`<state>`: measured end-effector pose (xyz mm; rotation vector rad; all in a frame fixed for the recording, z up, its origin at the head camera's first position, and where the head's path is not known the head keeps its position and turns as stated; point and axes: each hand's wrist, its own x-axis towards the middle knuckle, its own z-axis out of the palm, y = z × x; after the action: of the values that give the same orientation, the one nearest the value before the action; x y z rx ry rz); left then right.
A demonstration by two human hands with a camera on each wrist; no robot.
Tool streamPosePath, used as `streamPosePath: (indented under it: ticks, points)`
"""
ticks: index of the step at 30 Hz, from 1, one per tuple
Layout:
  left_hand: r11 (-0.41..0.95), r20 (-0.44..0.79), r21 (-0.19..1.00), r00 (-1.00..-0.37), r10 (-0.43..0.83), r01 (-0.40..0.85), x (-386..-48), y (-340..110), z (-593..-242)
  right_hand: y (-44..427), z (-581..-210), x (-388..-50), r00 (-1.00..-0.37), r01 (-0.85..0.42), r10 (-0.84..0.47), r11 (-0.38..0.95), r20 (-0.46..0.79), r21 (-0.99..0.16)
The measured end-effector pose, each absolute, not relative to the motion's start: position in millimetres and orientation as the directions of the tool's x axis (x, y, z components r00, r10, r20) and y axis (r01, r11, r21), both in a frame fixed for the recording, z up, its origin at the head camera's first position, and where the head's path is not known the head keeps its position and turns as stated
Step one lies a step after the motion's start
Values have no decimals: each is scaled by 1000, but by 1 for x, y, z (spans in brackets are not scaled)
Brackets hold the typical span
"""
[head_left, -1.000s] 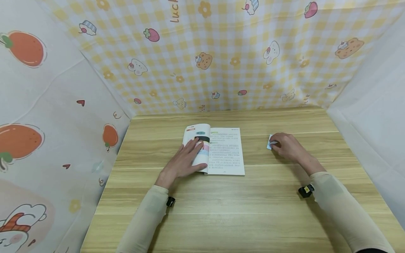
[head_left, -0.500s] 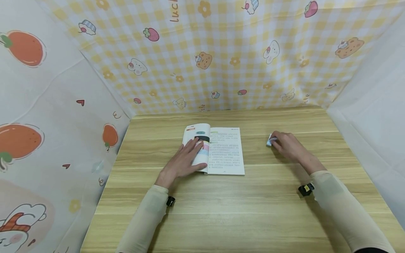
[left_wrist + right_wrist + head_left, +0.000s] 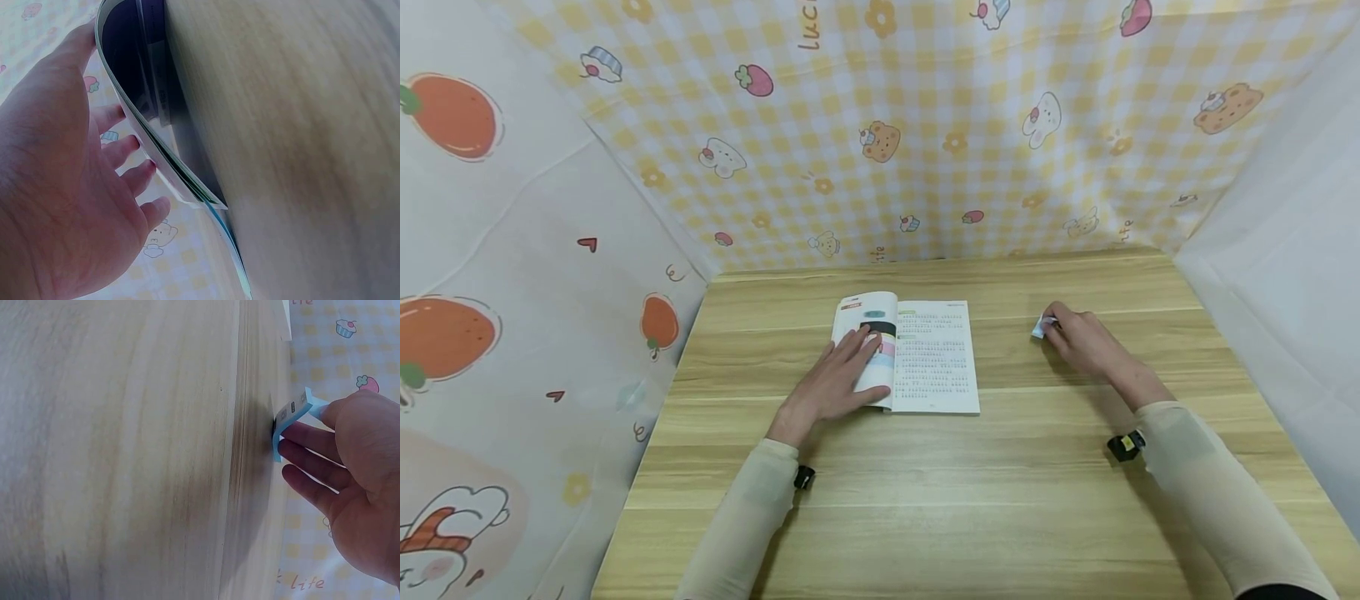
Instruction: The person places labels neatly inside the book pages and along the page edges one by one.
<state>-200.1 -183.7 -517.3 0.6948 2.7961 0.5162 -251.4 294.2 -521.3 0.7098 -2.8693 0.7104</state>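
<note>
An open book (image 3: pixel 934 358) lies on the wooden table, its left page (image 3: pixel 850 315) curving up. My left hand (image 3: pixel 831 383) rests spread on that page, fingers straight and thumb near the spine. In the left wrist view the bent pages (image 3: pixel 159 147) stand beside the fingers. At the right, my right hand (image 3: pixel 1081 342) pinches a small light blue sticky-note pad (image 3: pixel 291 417) between thumb and index finger. The pad bends up from the table, with dark print on its underside. A blue sheet (image 3: pixel 318 406) at its top folds toward the thumb.
The wooden table (image 3: pixel 925 500) meets a yellow checked cloth (image 3: pixel 955 175) at the back. White cloth walls (image 3: pixel 1292 275) stand at the sides. Small black cameras (image 3: pixel 1124 447) sit at both wrists.
My right fingers have moved slightly up and away from me, and the blue sticky-note pad has lifted and bent. My left hand and the book stay in place.
</note>
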Motion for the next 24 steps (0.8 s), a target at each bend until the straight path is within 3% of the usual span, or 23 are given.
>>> streamPosePath:
  ticks: [24]
  points:
    - [828,-120,390,-869,480,403,-199,-183,-517,290,-520,-251,-902,-431,-390,787,185,-442]
